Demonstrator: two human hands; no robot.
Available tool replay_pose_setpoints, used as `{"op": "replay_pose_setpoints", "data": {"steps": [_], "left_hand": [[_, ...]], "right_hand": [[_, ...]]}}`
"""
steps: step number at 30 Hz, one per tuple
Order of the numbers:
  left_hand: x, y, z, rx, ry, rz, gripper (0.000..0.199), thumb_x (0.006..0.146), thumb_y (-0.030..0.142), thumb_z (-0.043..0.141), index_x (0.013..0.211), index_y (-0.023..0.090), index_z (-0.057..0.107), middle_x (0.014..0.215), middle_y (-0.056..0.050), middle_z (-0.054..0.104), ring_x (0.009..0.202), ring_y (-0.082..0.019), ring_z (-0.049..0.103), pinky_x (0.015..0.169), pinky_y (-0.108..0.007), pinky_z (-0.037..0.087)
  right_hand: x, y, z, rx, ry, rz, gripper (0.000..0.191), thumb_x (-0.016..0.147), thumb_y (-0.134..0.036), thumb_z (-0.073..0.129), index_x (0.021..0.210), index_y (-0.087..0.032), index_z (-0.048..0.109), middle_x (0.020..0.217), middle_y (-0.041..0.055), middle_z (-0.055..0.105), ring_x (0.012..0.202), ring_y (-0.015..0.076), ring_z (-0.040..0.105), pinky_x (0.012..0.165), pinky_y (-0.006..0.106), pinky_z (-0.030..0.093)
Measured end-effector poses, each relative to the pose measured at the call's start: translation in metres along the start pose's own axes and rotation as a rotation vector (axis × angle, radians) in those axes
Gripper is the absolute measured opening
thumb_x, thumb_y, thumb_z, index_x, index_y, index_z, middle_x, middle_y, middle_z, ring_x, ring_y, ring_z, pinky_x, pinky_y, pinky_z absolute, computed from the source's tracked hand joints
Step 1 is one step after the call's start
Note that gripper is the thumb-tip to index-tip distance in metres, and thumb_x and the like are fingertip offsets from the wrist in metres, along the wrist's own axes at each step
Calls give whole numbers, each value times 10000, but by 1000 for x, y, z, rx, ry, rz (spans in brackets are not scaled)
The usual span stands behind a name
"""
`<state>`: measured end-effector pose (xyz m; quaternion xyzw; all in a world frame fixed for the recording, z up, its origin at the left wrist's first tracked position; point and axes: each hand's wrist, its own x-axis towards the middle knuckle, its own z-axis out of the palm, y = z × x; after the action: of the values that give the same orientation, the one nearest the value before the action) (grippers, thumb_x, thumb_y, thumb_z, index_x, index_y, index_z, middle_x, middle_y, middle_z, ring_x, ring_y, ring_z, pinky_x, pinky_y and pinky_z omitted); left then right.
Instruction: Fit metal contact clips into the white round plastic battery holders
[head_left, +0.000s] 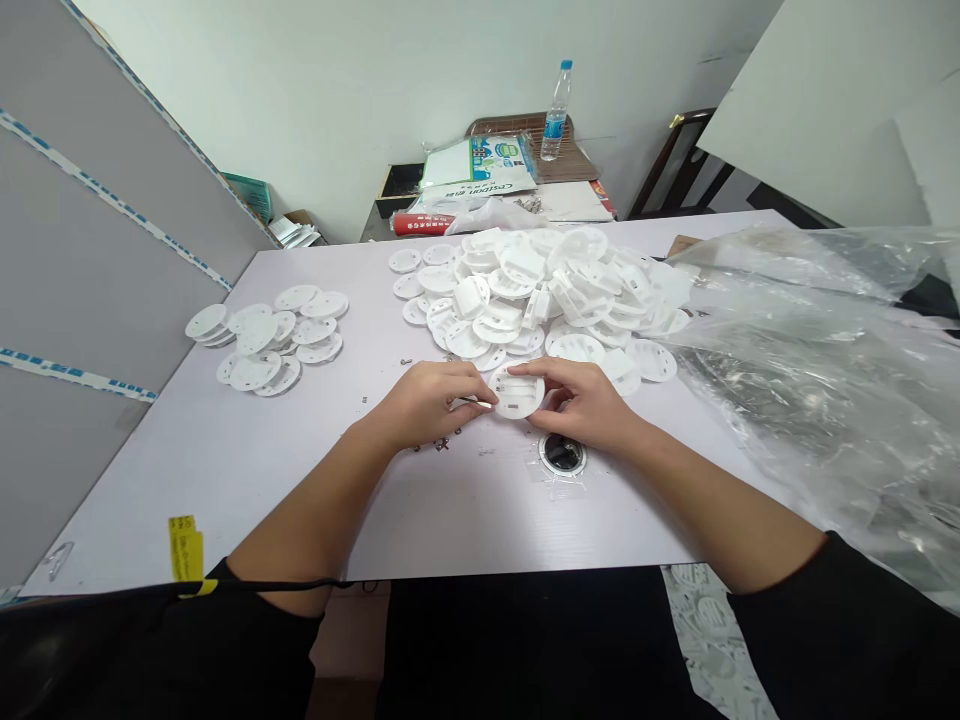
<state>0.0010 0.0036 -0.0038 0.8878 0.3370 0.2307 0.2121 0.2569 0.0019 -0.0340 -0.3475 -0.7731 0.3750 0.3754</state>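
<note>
A white round plastic housing (518, 397) with moulded slots is tilted up over the table. My right hand (583, 402) grips it by its right edge, thumb below and fingers above. At the housing's left edge, the fingers of my left hand (435, 400) are pinched together. A thin pale sliver shows between them, too small to name. Small metal pieces (442, 444) lie scattered beneath my left hand. Just below my right hand, a round black disc with a white rim (562, 455) rests on clear tape on the table.
A large heap of white housings (517, 280) lies beyond my hands, and a smaller group (259, 345) sits at the left. Clear plastic sheeting (810, 370) covers the table's right side. A grey partition (97, 230) borders the left. A water bottle (555, 115) stands at the back.
</note>
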Motion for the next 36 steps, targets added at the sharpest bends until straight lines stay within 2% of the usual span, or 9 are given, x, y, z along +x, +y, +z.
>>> {"op": "replay_pose_setpoints", "data": {"steps": [3,6,12,15,19,23,31,36], "left_hand": [[3,3,1,-74,46,-69,173,920,281,627,988,208,769,928,-42,731,786,-128,633,690,-249,480],[5,8,1,-149,78,-244,195,907,292,632,1013,215,776,942,-41,732,723,-114,607,646,-245,464],[8,15,0,-207,14,-529,248,842,347,695,1055,239,757,914,-19,741,594,-91,519,550,-246,404],[10,17,1,-197,32,-620,214,808,370,721,962,222,744,801,-9,710,525,-80,448,507,-245,390],[10,19,4,-214,32,-654,167,822,359,689,902,216,724,594,18,562,493,-95,456,493,-247,421],[10,21,8,-235,26,-658,151,851,348,647,920,218,679,565,31,498,470,-102,467,443,-235,377],[10,23,10,-211,55,-663,155,860,354,637,909,218,694,587,17,518,499,-106,472,449,-235,361],[10,24,10,-185,76,-669,181,841,369,662,912,214,723,672,-5,619,520,-103,492,471,-242,396]], "right_hand": [[0,1,-2,-36,-7,-31,480,735,-147,705,1210,-219,698,1130,60,693,666,97,624,547,234,574],[1,2,-3,-78,-31,-81,488,746,-138,692,1226,-226,689,1147,60,699,701,110,639,576,251,593],[1,3,-1,-138,-9,-147,466,771,-152,685,1232,-223,684,1186,74,692,700,109,624,580,259,594],[1,4,0,-176,35,-196,446,782,-154,678,1223,-216,685,1186,81,693,773,135,648,612,274,594],[2,4,1,-240,35,-252,438,799,-156,662,1231,-227,675,1115,73,716,915,191,674,700,314,597],[2,4,3,-275,57,-258,449,792,-141,654,1231,-237,667,1114,68,709,905,192,678,743,333,590],[1,2,4,-315,70,-264,408,798,-152,676,1204,-199,680,1127,95,707,999,230,692,813,359,589],[0,3,5,-354,80,-255,413,795,-157,664,1203,-219,680,1145,88,700,987,225,693,803,353,587]]}}
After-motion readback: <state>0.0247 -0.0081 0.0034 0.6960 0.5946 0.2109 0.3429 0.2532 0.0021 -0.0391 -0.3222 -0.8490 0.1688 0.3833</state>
